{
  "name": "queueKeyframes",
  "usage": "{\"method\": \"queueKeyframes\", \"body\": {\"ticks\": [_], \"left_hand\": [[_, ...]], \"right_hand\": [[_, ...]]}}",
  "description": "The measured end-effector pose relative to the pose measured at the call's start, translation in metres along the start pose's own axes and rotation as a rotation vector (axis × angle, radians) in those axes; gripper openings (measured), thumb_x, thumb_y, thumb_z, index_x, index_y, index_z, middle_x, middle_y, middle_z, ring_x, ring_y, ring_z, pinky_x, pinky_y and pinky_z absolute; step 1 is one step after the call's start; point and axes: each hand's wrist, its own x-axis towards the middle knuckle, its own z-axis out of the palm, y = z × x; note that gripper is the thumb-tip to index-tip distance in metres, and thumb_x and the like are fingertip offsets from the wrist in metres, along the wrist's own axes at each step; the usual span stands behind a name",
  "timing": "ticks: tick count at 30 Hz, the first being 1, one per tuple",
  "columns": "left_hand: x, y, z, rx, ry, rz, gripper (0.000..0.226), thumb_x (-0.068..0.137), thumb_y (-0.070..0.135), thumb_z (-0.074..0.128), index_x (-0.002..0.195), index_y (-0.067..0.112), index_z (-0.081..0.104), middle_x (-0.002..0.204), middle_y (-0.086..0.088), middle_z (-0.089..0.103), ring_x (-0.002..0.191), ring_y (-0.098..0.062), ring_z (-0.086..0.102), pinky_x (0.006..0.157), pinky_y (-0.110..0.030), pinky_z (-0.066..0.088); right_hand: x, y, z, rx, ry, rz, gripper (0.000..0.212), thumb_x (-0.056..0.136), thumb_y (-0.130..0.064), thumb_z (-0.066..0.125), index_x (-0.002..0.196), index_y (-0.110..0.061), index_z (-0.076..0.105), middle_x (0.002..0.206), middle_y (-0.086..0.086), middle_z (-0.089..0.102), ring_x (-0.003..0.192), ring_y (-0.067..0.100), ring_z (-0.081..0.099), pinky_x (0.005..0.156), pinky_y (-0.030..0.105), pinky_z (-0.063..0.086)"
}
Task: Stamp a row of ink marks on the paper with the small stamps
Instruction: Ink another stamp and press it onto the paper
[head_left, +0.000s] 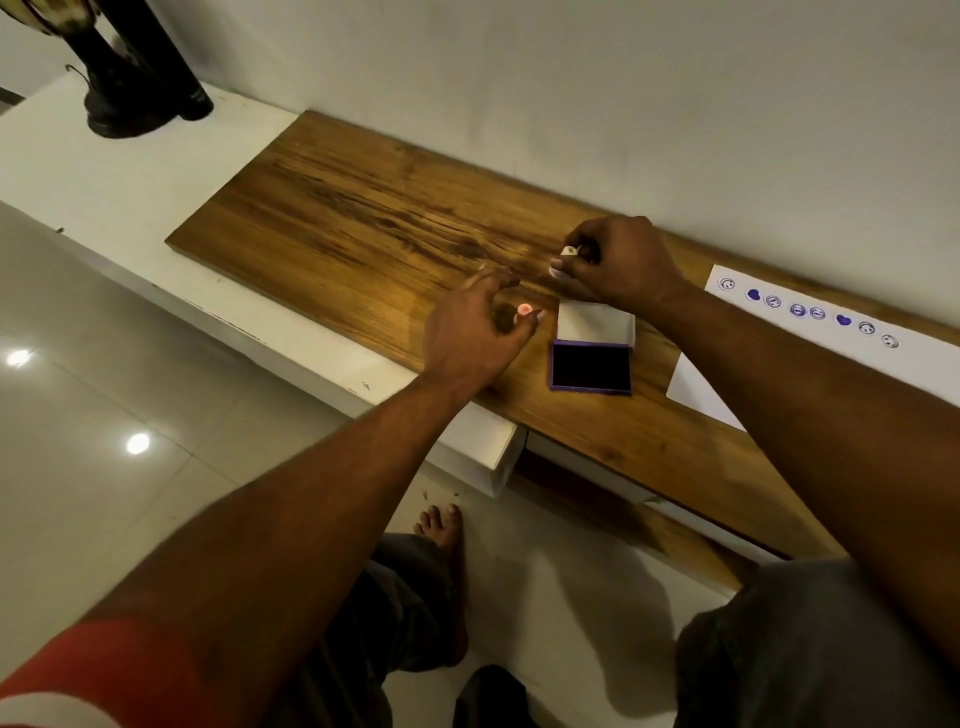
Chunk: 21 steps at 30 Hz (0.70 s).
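A white paper (696, 387) lies at the right of the wooden board (363, 223), with a row of several purple ink marks (810, 312) along its far edge. An open purple ink pad (591, 366) sits left of the paper, its lid (596, 322) folded back. My right hand (618, 260) is beyond the lid and pinches a small white stamp (569, 251) in its fingertips. My left hand (478, 322) hovers left of the pad with fingers loosely spread. Its thumb tip is beside a small pink stamp (524, 309) standing on the board.
The board lies on a white cabinet (130, 208) against a pale wall. A dark ornament base (140, 98) stands at the far left. Glossy floor tiles (104, 415) lie below, and my bare foot (447, 530) is near the cabinet front.
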Motion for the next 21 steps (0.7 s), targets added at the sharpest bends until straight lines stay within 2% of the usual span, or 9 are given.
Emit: {"method": "queueKeyframes", "body": {"ticks": [2,5,9,13,15,18,21], "left_hand": [[0.001,0.004,-0.001,0.019,-0.011,0.017,0.059,0.091,0.061,0.067,0.137,0.024,0.066,0.147,0.005,0.062,0.137,-0.014,0.054,0.104,-0.034,0.046],[0.003,0.011,-0.003,0.025,-0.008,0.029,0.056,0.093,0.06,0.065,0.138,0.026,0.066,0.148,0.004,0.061,0.145,-0.013,0.046,0.107,-0.036,0.047],[0.002,0.021,-0.007,-0.004,0.009,0.078,0.047,0.093,0.053,0.066,0.13,0.025,0.072,0.139,0.006,0.067,0.141,-0.013,0.051,0.103,-0.033,0.048],[-0.005,0.029,-0.01,0.013,-0.01,0.116,0.041,0.092,0.051,0.069,0.122,0.025,0.077,0.139,0.003,0.068,0.14,-0.016,0.052,0.101,-0.032,0.045],[-0.009,0.03,-0.012,0.029,-0.024,0.116,0.038,0.091,0.049,0.072,0.12,0.024,0.078,0.139,0.001,0.068,0.142,-0.018,0.051,0.103,-0.036,0.047],[-0.013,0.032,-0.014,0.052,-0.036,0.124,0.036,0.09,0.047,0.075,0.116,0.022,0.079,0.138,-0.001,0.068,0.142,-0.019,0.052,0.103,-0.04,0.052],[-0.016,0.033,-0.016,0.066,-0.037,0.131,0.035,0.091,0.045,0.075,0.115,0.021,0.079,0.138,-0.002,0.068,0.142,-0.019,0.052,0.104,-0.041,0.052]], "right_hand": [[-0.005,-0.009,-0.007,0.052,0.003,-0.049,0.037,0.088,-0.047,0.075,0.11,-0.018,0.077,0.096,-0.003,0.074,0.078,0.006,0.06,0.062,0.016,0.045],[-0.019,-0.018,-0.013,0.126,-0.018,-0.102,0.029,0.088,-0.046,0.075,0.104,-0.022,0.078,0.089,-0.007,0.074,0.076,0.005,0.064,0.065,0.024,0.053],[-0.036,-0.02,-0.016,0.137,-0.062,-0.144,0.031,0.089,-0.046,0.074,0.108,-0.022,0.077,0.085,-0.009,0.071,0.075,0.005,0.064,0.062,0.02,0.048],[-0.049,-0.017,-0.021,0.092,-0.077,-0.178,0.037,0.091,-0.05,0.07,0.111,-0.02,0.075,0.09,-0.005,0.072,0.079,0.009,0.065,0.069,0.028,0.055],[-0.053,-0.016,-0.022,-0.025,-0.081,-0.222,0.04,0.095,-0.056,0.061,0.106,-0.019,0.073,0.084,-0.004,0.069,0.075,0.012,0.064,0.064,0.028,0.049],[-0.057,-0.015,-0.022,-0.209,-0.096,-0.304,0.045,0.103,-0.053,0.044,0.096,-0.018,0.072,0.069,-0.005,0.055,0.065,0.017,0.054,0.055,0.026,0.029],[-0.058,-0.015,-0.022,-0.234,-0.144,-0.306,0.049,0.106,-0.051,0.037,0.101,-0.019,0.073,0.069,-0.004,0.055,0.064,0.015,0.05,0.056,0.027,0.028]]}}
